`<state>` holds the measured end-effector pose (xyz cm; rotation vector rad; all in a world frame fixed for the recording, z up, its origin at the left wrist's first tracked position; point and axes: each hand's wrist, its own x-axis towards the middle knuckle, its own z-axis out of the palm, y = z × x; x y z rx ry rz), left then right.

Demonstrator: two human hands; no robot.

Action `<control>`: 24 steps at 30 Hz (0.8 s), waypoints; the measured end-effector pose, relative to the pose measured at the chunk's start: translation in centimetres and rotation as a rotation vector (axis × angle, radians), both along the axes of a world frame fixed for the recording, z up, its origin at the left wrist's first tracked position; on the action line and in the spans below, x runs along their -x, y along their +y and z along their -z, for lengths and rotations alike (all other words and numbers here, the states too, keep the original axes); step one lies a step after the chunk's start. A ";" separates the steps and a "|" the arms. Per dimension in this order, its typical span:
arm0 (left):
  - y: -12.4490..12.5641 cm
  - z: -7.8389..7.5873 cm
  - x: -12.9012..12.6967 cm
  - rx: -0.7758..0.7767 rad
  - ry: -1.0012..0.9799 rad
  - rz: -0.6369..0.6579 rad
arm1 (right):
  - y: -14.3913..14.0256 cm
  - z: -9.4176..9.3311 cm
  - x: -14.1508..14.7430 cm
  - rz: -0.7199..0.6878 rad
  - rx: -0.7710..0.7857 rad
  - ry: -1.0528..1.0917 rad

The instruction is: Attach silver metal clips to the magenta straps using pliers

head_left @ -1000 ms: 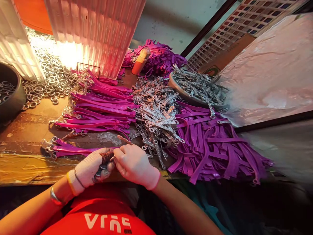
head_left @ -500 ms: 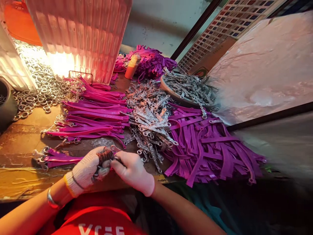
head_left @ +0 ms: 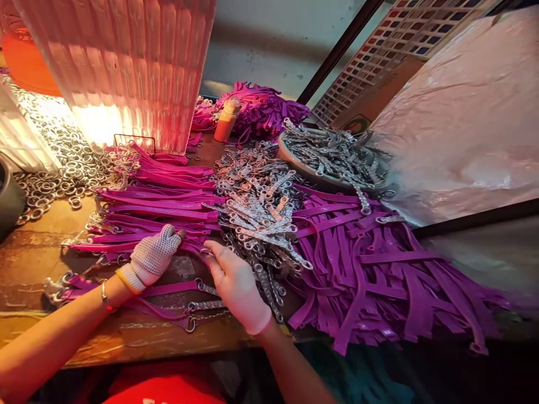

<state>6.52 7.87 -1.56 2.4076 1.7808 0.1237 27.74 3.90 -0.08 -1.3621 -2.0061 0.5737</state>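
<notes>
My left hand (head_left: 152, 256), in a white knitted glove, reaches to the near edge of a stack of magenta straps (head_left: 160, 205) and closes its fingertips on one strap end. In a thin pale glove, my right hand (head_left: 234, 282) lies flat on the table with fingers stretched toward the same strap ends, beside a heap of short metal chains (head_left: 261, 216). Just under both hands, on the table, lie magenta straps with chains and rings attached (head_left: 191, 306).
Loose purple straps (head_left: 370, 264) are heaped to the right. A dish of chains (head_left: 295, 161) and an orange bottle (head_left: 226, 120) stand behind. Metal rings (head_left: 59, 163) spread at far left beside a dark bowl (head_left: 6, 196). A ribbed translucent panel (head_left: 126, 62) rises at the back.
Both hands left the table's front edge, where they worked a piece together, and moved forward apart. An assembled strap with chain now lies on the table. The view shifted right.
</notes>
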 end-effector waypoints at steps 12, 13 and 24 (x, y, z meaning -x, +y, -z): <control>-7.4 -3.5 2.6 0.648 -1.208 -0.282 | -3.1 -0.8 4.9 -0.183 -0.096 -0.236; -7.8 -3.3 2.8 0.659 -1.201 -0.289 | -3.3 -0.9 5.2 -0.199 -0.134 -0.334; -9.2 -0.1 3.7 0.389 -0.786 0.050 | -5.0 -0.3 6.4 -0.218 -0.252 -0.700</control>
